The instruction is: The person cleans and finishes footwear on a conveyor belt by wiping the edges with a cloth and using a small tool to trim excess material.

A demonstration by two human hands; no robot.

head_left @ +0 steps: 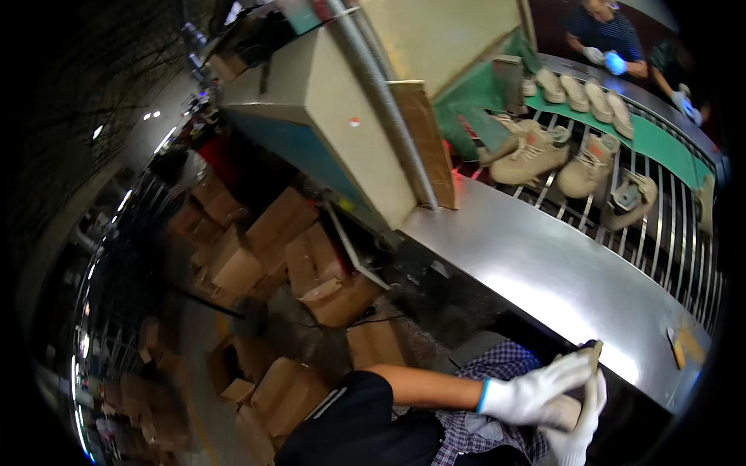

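Note:
At the lower right, my left hand (528,394), in a white glove with a blue cuff, closes over a beige shoe (562,412). My right hand (581,433), gloved in white too, grips the same shoe from the other side. The gloves cover most of it; a rounded beige end and a darker tip show between them. Both hands are just off the near edge of a shiny metal ledge (528,248). On the roller conveyor (660,225) beyond sit several beige lace-up shoes (531,155).
A yellow-handled tool (675,349) lies on the ledge's right end. Pale soles (598,101) rest on a green sheet (660,141). Two people in gloves (610,39) work across the conveyor. A large cream machine (350,116) stands left of it, with cardboard boxes (284,225) on the floor.

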